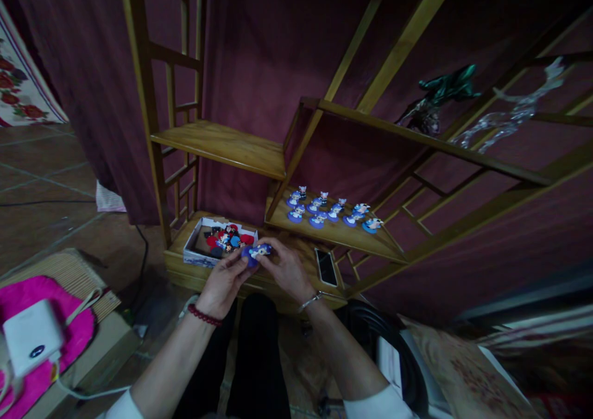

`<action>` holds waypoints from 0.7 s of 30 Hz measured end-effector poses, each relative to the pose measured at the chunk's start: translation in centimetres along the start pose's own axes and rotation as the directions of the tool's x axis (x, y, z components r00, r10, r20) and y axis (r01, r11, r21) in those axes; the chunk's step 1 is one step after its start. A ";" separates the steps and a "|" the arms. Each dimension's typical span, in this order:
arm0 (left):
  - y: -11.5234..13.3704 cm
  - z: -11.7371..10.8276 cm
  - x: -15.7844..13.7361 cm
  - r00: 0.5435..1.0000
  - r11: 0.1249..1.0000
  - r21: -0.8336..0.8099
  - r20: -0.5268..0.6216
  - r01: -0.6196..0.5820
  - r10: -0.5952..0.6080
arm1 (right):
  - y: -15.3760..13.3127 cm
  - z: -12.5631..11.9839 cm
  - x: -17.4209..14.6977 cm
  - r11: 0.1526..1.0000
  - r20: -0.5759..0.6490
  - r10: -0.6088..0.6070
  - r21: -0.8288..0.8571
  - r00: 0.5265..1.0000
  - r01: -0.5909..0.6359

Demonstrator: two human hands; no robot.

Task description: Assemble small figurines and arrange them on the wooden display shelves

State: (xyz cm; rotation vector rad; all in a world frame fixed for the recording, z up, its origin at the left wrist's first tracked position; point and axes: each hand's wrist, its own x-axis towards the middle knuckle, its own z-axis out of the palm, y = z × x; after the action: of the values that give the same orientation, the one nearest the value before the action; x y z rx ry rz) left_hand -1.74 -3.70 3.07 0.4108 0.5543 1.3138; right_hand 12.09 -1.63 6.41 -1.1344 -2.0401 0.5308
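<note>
Between my two hands is a small purple figurine on a round purple base. My left hand, with a dark red bead bracelet at the wrist, grips the base. Fingers of my right hand, whose wrist wears a silver bangle, close on the figurine's upper end. Just left of and behind my hands stands an open cardboard box holding several red, blue and black figurines. On the shelf beyond my right hand, several small figurines, mostly on purple bases, stand upright in loose rows.
A phone lies right of my hands on the lower shelf. A wooden shelf juts out above the box. Higher right stand a green ornament and a clear glass deer. At left, a white power bank with cables rests on pink cloth.
</note>
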 end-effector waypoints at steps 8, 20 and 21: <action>0.4 0.3 -0.6 0.999 1.000 -0.007 -0.033 0.004 -0.004 | -0.2 0.0 0.0 0.998 -0.001 -0.043 -0.054 0.999 0.043; 0.4 0.2 -1.0 1.000 1.000 -0.006 -0.007 0.001 -0.001 | -0.9 -0.6 0.3 0.978 0.076 -0.141 -0.142 0.987 0.151; 0.4 0.2 -1.0 1.000 1.000 -0.004 0.003 -0.002 0.002 | -1.0 -0.8 0.4 0.975 0.088 -0.153 -0.146 0.984 0.165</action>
State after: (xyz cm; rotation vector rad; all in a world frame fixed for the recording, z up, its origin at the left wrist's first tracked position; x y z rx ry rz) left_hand -2.09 -4.58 3.66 0.4099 0.5492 1.3163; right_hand 11.98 -1.85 7.74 -1.0398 -2.2470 0.3465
